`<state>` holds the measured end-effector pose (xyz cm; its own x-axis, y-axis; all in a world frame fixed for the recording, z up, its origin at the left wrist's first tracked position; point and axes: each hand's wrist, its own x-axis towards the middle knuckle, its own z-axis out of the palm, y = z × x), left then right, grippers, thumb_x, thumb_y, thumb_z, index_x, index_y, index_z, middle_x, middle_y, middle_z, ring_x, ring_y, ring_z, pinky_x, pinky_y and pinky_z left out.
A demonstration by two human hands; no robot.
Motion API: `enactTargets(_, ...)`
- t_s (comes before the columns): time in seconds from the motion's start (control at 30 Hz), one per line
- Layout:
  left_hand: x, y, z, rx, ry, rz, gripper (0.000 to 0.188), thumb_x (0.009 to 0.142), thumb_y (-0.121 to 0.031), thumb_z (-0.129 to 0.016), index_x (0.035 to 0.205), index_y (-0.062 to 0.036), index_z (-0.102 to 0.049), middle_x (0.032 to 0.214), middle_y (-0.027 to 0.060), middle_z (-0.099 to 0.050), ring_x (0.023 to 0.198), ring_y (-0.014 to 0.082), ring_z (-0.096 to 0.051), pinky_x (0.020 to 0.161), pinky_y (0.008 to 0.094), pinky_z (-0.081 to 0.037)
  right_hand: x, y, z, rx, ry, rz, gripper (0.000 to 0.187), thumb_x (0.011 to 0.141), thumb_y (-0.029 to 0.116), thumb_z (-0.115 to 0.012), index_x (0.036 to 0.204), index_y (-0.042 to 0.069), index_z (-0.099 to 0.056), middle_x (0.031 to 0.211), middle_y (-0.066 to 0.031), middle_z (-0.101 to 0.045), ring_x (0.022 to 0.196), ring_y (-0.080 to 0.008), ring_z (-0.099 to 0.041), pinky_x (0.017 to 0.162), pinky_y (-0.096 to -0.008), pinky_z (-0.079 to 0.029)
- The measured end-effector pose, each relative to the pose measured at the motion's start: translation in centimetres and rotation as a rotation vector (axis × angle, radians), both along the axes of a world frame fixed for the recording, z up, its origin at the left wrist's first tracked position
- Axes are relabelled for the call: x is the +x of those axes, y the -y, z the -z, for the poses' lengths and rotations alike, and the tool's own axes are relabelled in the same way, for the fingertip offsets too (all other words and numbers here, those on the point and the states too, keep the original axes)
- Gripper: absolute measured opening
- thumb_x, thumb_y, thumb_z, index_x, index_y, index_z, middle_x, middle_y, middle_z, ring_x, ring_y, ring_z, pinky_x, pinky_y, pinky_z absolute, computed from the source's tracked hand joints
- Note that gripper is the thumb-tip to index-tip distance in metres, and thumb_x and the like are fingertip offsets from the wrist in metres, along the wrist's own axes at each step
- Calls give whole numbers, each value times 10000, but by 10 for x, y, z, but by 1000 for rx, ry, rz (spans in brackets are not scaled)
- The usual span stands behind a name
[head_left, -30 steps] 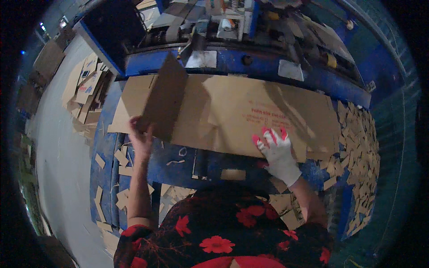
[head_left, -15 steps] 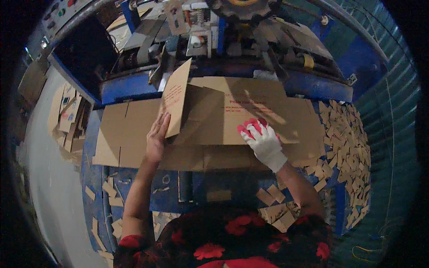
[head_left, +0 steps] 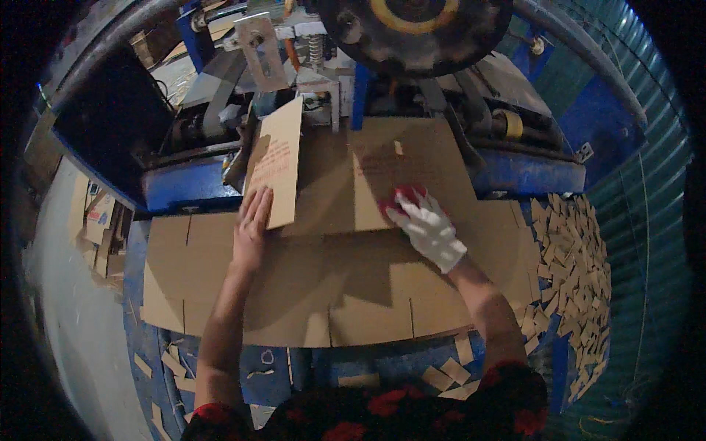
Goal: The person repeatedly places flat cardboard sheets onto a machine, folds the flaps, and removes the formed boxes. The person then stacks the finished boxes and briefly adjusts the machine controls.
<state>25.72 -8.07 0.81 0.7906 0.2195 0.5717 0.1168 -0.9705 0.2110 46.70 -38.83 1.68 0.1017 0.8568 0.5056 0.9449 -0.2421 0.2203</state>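
A brown cardboard sheet [head_left: 320,198] with red print reaches under the machine, and its left flap [head_left: 278,165] stands folded up at a slant. Bare, my left hand [head_left: 251,228] lies with straight fingers against the lower part of that flap; its thumb is hidden. My right hand [head_left: 426,226] wears a white glove with red fingertips. It rests on the sheet's right part, fingers spread and slightly bent. Beneath is a wider flat cardboard blank [head_left: 294,294] with slots along its near edge, lying across the blue table.
The machine [head_left: 323,95] carries a large dark wheel [head_left: 419,29] above and blue side plates. Small cardboard scraps [head_left: 566,279] pile up at the right; several more lie on the blue table [head_left: 309,367]. Cardboard pieces [head_left: 99,220] are stacked at the left by the grey floor.
The printed sheet has moved forward under the machine with both hands on it. More of the wide blank beneath now shows. My view has shifted too, and the wheel appears larger.
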Motion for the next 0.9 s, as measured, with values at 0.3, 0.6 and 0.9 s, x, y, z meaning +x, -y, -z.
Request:
enactTargets(0.3, 153, -70, -4, -247, -70, -300, 424, 912, -126, -480, 1319, -23, -420, 1233, 212, -514, 1106, 390, -523, 907, 432, -439, 127, -96, -17, -10, -257, 303, 401, 854, 183, -555, 1255, 173, -532, 1299, -104, -513, 1126, -329, -522, 979, -442, -397)
enactTargets(0.6, -98, -72, 22, -68, -213, -439, 355, 909, -199, -565, 1228, -44, -555, 1209, 165, -580, 1150, 338, -518, 995, 389, -386, 79, 131, -21, 551, -570, 609, 378, 781, 90, -664, 1153, 88, -600, 1110, -136, -623, 1004, -308, -608, 855, -368, -490)
enactTargets(0.9, -197, -123, 83, 13, -833, -966, 577, 940, -465, -418, 1457, -259, -267, 1538, 4, -185, 1394, 292, -197, 1075, 532, -218, 136, 244, 45, 249, -902, 1193, 647, 706, 343, -728, 1263, 71, -544, 1133, -154, -629, 1027, -304, -598, 888, -362, -443)
